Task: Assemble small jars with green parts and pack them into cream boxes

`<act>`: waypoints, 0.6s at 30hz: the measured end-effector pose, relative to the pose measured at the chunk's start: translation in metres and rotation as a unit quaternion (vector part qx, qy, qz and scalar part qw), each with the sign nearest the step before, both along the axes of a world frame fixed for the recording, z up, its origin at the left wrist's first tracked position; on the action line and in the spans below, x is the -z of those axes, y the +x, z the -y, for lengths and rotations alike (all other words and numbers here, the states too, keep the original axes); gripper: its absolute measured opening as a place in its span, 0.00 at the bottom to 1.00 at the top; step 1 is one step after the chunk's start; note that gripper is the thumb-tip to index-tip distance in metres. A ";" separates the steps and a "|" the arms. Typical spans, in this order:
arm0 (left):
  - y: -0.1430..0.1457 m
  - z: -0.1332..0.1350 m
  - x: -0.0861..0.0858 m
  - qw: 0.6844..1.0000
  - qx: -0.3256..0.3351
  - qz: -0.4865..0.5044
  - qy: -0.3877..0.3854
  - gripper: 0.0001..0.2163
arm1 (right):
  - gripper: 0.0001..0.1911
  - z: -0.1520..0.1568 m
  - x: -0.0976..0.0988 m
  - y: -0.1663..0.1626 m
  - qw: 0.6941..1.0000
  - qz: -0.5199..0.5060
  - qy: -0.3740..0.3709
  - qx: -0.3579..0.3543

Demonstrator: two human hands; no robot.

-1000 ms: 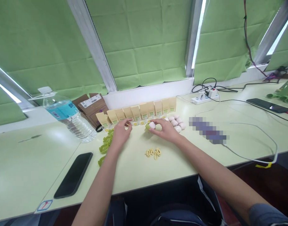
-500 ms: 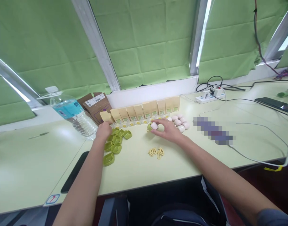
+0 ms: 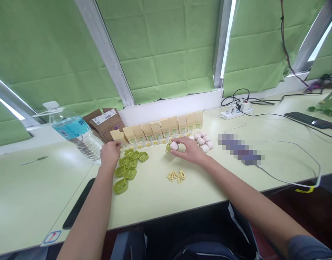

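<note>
At the left end of a row of small open cardboard boxes [image 3: 156, 130], my left hand [image 3: 110, 153] has its fingers pinched beside the end box [image 3: 118, 136]. What lies between those fingertips, if anything, is hidden. My right hand [image 3: 189, 150] grips a small green case [image 3: 168, 147] with a pale pink rounded piece [image 3: 173, 145] in it, just above the table. Several more green cases [image 3: 130, 174] lie by my left forearm. Past my right hand sits a cluster of pale rounded pieces [image 3: 202, 139]. Several yellow loops [image 3: 179, 176] lie in front of my right hand.
A large water bottle [image 3: 76, 133] leans by a brown carton [image 3: 107, 124] at the left. A dark phone-like slab [image 3: 79, 204] lies under my left forearm. To the right are a power strip [image 3: 236, 110] with cables, a blurred-out object [image 3: 238, 150] and a black phone [image 3: 310, 120].
My left hand has shifted slightly left, off the front of the end box. My right hand keeps its grip on the green case. The whole view has shifted a little.
</note>
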State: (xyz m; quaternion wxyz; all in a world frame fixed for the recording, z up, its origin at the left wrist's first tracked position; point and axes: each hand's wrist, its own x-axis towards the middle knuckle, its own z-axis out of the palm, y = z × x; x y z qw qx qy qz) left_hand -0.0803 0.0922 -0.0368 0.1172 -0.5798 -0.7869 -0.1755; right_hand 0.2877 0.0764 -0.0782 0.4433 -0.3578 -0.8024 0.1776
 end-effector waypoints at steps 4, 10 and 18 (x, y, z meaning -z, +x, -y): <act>0.019 0.004 -0.016 0.996 0.025 0.005 0.080 0.15 | 0.23 0.000 0.000 0.000 1.000 0.003 -0.001 -0.001; 0.073 0.010 -0.033 0.974 0.113 0.118 0.157 0.10 | 0.23 -0.001 0.001 -0.001 1.000 -0.013 -0.001 -0.013; 0.144 0.019 -0.020 0.879 0.282 0.339 0.184 0.11 | 0.30 -0.005 0.006 -0.001 0.999 -0.035 -0.030 -0.028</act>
